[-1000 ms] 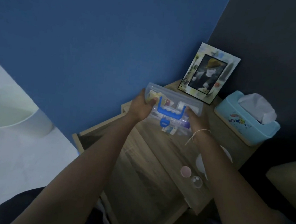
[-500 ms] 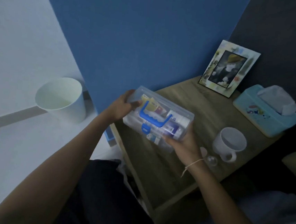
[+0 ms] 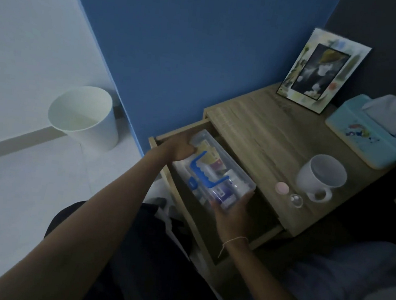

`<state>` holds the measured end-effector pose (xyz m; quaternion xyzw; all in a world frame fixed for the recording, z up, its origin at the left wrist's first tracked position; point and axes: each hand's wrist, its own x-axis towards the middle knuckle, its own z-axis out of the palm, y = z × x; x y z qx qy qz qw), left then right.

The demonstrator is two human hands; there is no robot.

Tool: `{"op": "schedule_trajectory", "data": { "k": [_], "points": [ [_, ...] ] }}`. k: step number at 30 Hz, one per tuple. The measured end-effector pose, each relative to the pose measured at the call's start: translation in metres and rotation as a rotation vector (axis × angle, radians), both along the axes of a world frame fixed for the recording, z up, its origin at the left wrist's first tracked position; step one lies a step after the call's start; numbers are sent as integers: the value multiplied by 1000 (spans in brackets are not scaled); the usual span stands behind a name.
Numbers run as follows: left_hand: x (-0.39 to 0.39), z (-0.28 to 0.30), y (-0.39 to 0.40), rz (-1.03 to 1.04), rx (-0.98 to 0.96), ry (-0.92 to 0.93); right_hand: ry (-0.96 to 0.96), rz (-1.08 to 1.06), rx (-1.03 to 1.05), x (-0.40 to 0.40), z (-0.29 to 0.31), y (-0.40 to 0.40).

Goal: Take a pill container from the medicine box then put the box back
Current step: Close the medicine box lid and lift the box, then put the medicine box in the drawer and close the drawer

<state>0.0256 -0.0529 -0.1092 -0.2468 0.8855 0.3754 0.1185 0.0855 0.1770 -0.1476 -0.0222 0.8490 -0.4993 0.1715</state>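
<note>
Both hands are gripping the box right now. The left hand (image 3: 180,149) is wrapping its fingers over the far end of the medicine box (image 3: 216,173), clamped on that corner, while the right hand (image 3: 233,212) is cupping the near end from below, thumb pressing up the side wall. So the clear box with its blue handle (image 3: 203,172) is spanning the gap between the two palms, its long axis running from the left hand away and leftward to the right hand nearer and rightward, slightly tilted, lid facing up toward the camera.

Directly beneath the hands, the open drawer (image 3: 182,204) of the bedside cabinet (image 3: 265,141) is gaping, and the box is hanging inside its mouth; whether the base is touching the drawer floor, I cannot tell in this dim light. The drawer's length is running the same way as the box's, so the fit looks lined up, and I'd judge this as the put-back step, nearly done: lower, let go, push the drawer shut. The left hand is deeper in, close to the drawer's far side wall, so it looks the likelier one to catch knuckles on the way out.

Out past the right hand, on the cabinet top, a small pink-lidded pill container (image 3: 282,188) is lying just beside a clear round cap (image 3: 296,200), with a white mug (image 3: 320,178) close behind them. Further off a tissue box (image 3: 372,140) and a picture frame (image 3: 320,72) are sitting well clear of the hands.
</note>
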Motion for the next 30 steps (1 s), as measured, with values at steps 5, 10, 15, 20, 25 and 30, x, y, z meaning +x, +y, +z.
{"op": "schedule_trajectory", "data": {
  "k": [5, 10, 15, 20, 25, 30],
  "points": [
    [-6, -40, 5, -60, 59, -16, -157, -6, 34, -13, -40, -4],
    [-10, -65, 10, -54, 81, -87, -209, -32, 178, -16, -72, -13],
    [-14, -75, 9, -47, 37, -67, -122, -54, 193, -16, -88, -19],
    [-4, -82, 16, -121, -214, -26, 75, -1, 326, -16, -83, -12],
    [14, -94, 44, -235, -433, 20, 444, 380, 616, -45, -78, -8],
    [26, -99, 49, -302, -417, -19, 358, 483, 733, -46, -79, -11]
  ]
}}
